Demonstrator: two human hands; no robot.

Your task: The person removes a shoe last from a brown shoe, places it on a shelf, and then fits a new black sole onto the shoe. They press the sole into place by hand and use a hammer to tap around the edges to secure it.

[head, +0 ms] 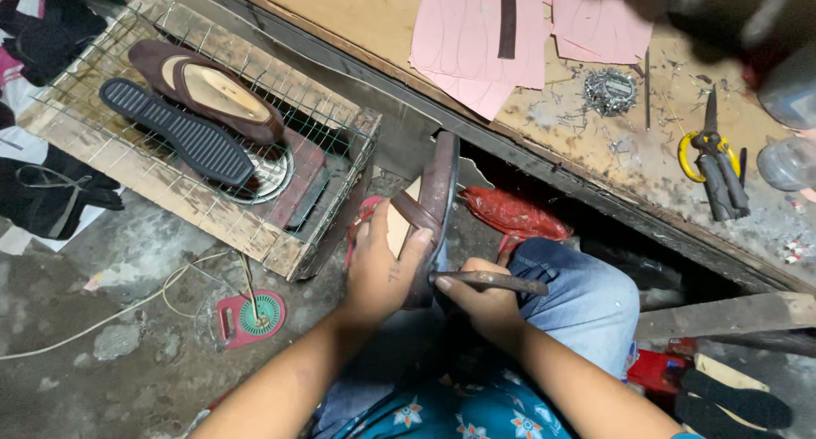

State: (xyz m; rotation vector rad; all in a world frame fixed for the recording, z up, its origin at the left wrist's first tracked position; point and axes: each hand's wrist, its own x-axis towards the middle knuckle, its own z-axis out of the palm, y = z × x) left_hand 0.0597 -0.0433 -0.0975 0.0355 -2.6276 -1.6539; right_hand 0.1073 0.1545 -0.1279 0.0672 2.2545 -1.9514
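We hold a brown shoe (435,203) on edge above our lap, its sole turned toward the bench and its pale insole facing us. Our left hand (380,267) is clenched around the shoe's lower part, thumb pressed across the edge, so the shoe sits firmly in that grasp. Our right hand (484,301) is closed on a dark metal tool (493,281), whose tip meets the shoe's edge just beside the left thumb.

The closeness of that tip to the thumb is, in our judgement, the main risk: if the tool slips off the rim under pressure, it could jab the thumb or gouge the upper. A loosened left grasp could also let the shoe twist and drop toward the red plastic bag (513,215) lying beyond the grip, under the bench edge.

Away from the grip to the left stands a wooden crate (127,171) covered by wire mesh. On the mesh rest a second brown shoe (208,90) with a tan insole and a black ribbed outsole (177,131); beneath the mesh we see a round metal piece, though what it is we cannot tell.

Beyond the grip, on the workbench (629,163), a small round tin (609,90) holds a heap of nails, with more nails scattered around it. Pink paper sheets (484,31) lie farther back, and yellow-handled pliers (712,154) lie to the right. A clear plastic jar (789,163) sits at the bench's far right; its contents are too blurred to tell.
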